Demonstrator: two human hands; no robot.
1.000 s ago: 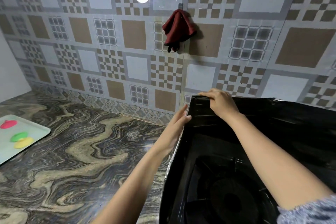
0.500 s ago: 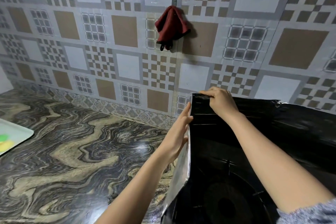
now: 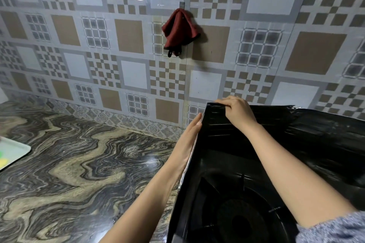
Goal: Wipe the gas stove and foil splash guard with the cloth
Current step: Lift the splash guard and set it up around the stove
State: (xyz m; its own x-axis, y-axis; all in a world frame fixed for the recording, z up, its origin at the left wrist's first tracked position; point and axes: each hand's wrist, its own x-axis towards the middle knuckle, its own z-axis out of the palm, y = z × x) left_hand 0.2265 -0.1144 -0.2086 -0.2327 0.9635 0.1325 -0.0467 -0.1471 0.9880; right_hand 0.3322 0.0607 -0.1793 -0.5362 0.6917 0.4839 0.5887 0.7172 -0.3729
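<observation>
Outside splash guard [image 3: 320,136], left hand [image 3: 188,140] presses; right hand [image 3: 239,113] grips rim.

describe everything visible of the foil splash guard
The foil splash guard stands upright beside and behind the gas stove, folded at a corner into a left panel and a back panel along the tiled wall. Its inner face is glossy black; silver foil shows on the outer left edge. The top edge looks ragged toward the right. The right hand grips the top corner, fingers curled over it, and the left hand lies flat against the left panel's outer side.
</observation>
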